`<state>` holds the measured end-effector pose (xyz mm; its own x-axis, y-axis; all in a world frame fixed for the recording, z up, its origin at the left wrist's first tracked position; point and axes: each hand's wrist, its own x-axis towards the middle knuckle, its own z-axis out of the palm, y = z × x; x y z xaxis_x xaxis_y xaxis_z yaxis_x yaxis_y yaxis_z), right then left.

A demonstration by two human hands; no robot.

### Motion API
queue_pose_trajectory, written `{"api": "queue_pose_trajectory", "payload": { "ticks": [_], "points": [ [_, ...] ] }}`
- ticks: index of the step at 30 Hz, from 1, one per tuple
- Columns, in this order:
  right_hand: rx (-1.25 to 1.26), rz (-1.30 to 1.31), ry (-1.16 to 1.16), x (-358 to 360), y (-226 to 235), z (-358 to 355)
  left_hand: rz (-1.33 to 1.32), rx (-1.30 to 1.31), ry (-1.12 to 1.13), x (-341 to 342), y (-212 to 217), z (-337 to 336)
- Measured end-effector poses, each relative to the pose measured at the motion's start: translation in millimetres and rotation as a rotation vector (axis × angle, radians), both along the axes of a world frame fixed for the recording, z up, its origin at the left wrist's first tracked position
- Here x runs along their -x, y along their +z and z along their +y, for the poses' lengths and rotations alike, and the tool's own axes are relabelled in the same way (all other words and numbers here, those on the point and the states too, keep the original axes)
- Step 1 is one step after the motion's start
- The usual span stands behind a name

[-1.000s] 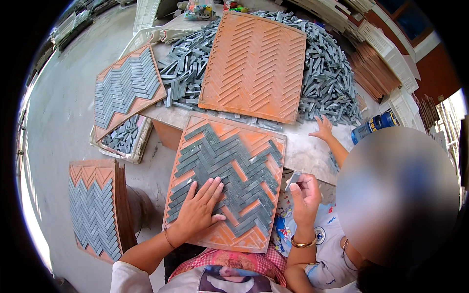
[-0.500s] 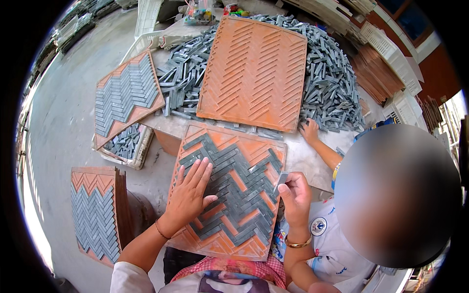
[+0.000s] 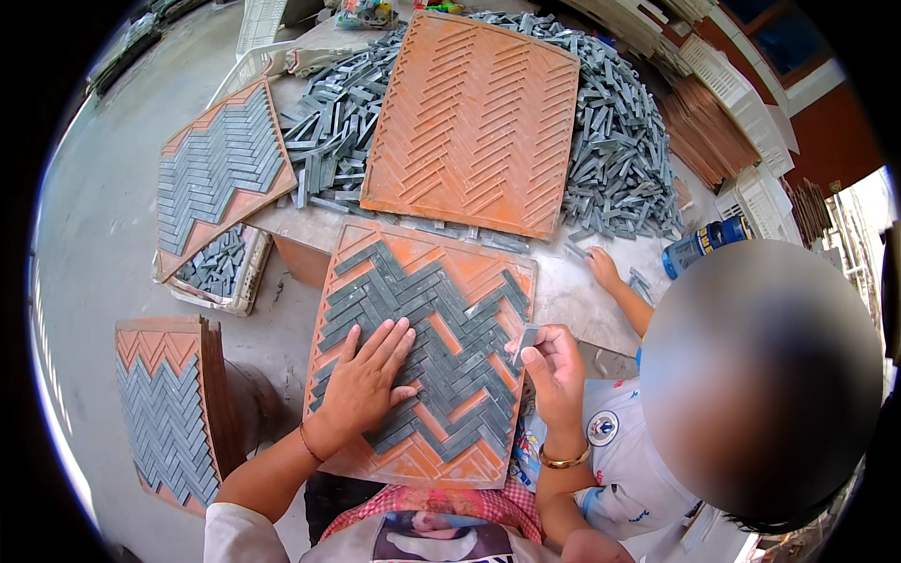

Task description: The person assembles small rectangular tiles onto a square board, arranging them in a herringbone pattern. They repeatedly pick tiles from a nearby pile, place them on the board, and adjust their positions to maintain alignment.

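Observation:
An orange grooved tray [image 3: 469, 246] lies before me, much of it filled with dark grey strip tiles [image 3: 375, 281] in a zigzag pattern. Several of its slots show bare orange. My left hand [image 3: 368, 375] rests flat on the laid tiles at the left, fingers spread. Over the tray's right edge my right hand [image 3: 554, 368] pinches a small grey tile [image 3: 526, 340] between thumb and fingers. Beyond this tray, a bare orange tray [image 3: 469, 122] leans on a large heap of loose grey tiles [image 3: 619, 150].
A person [image 3: 610, 413] stands close at my right, one hand [image 3: 603, 269] on the table with a tile. Filled trays [image 3: 221, 178] lie at the left above a white crate [image 3: 249, 286]; a tray stack [image 3: 211, 375] stands below. A blue container [image 3: 704, 246] sits right.
The view has shifted, so most things sit slightly lower left or higher. My right hand still pinches its tile. The other person's hand has drawn back from the heap and holds a tile.

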<state>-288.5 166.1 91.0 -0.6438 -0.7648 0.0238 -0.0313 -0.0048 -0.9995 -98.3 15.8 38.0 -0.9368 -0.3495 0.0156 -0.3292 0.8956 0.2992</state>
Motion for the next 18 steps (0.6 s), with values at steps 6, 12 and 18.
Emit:
{"api": "queue_pose_trajectory", "payload": {
  "ticks": [6,12,18],
  "points": [
    [0.032,0.043,-0.052,8,8,19,0.005,0.068,-0.003,-6,0,3],
    [-0.010,-0.012,-0.102,10,1,34,0.022,0.065,-0.022,-2,2,3],
    [-0.033,-0.157,-0.183,2,-1,42,0.082,0.121,0.022,-2,0,6]
  ]
}}
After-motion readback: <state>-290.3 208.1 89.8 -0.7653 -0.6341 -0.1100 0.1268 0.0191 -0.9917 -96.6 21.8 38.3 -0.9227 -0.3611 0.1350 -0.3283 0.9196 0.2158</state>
